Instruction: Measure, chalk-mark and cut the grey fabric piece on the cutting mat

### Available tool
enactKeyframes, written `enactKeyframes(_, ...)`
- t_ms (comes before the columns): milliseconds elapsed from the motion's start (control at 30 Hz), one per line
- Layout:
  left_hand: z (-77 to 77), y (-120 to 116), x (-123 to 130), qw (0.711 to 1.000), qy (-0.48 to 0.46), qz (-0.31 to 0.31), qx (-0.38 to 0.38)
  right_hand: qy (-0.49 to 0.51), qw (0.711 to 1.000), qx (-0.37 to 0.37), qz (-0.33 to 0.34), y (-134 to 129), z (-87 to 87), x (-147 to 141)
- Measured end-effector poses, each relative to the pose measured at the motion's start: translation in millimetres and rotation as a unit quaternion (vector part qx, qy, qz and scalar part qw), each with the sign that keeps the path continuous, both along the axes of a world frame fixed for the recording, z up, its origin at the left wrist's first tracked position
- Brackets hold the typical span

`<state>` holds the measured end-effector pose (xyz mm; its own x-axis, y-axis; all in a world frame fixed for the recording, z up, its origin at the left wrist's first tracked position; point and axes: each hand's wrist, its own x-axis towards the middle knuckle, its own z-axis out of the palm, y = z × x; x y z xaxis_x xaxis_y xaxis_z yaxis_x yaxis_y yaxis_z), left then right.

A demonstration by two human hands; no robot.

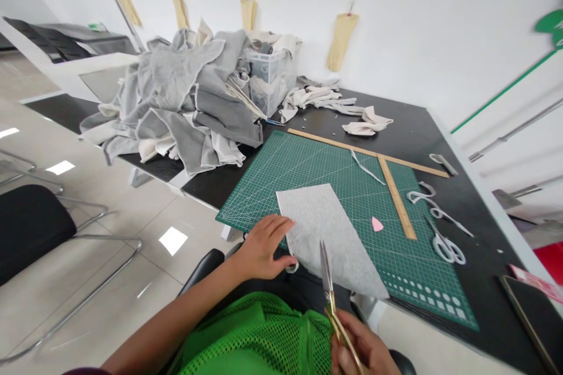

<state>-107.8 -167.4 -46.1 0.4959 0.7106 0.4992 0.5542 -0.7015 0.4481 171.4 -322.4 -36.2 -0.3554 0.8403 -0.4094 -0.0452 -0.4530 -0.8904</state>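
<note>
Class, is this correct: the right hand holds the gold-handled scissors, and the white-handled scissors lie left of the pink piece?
The side is wrong: the head view shows the white-handled scissors right of the pink piece. The right hand does hold the gold-handled scissors.

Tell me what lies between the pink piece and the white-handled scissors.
The near end of a wooden ruler lies between the pink piece and the white-handled scissors, green mat showing on both sides, in the head view.

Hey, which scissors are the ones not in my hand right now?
The white-handled scissors, lying at the right edge of the green mat. The gold-handled scissors are the ones in your right hand.
</note>
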Motion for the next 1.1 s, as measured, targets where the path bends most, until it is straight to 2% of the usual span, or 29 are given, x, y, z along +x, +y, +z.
enactKeyframes(133,3.9,5,-6,0.997,0.039,-0.071,0.005,0.027,0.999,0.001,0.038,4,0.3,-13)
enactKeyframes(267,-5.7,9,-9,0.996,0.063,-0.063,0.03,0.048,0.997,0.009,0.051,4,-9.8,-21)
enactKeyframes(400,-8.9,11,-8,0.995,0.051,-0.067,0.057,0.096,0.995,0.023,0.023,-1,-28.4,-24)
enactKeyframes(500,-8.7,10,-7,0.996,0.024,-0.061,0.06,0.087,0.996,0.012,-0.025,-4,-31.9,-27)
enactKeyframes(633,-14.0,6,-3,0.997,0.008,-0.049,0.066,0.071,0.992,-0.02,-0.102,-1,-14.0,-30)
enactKeyframes(800,-22.5,4,1,0.99,-0.046,-0.056,0.121,-0.026,0.991,-0.055,-0.119,0,13.4,-29)
enactKeyframes(967,-23.4,9,-7,0.987,-0.071,-0.102,0.098,-0.02,0.995,-0.068,-0.065,-1,19.5,-26)
enactKeyframes(1100,-22.3,10,-13,0.989,-0.063,-0.107,0.083,-0.043,0.989,-0.083,-0.118,0,24.9,-31)
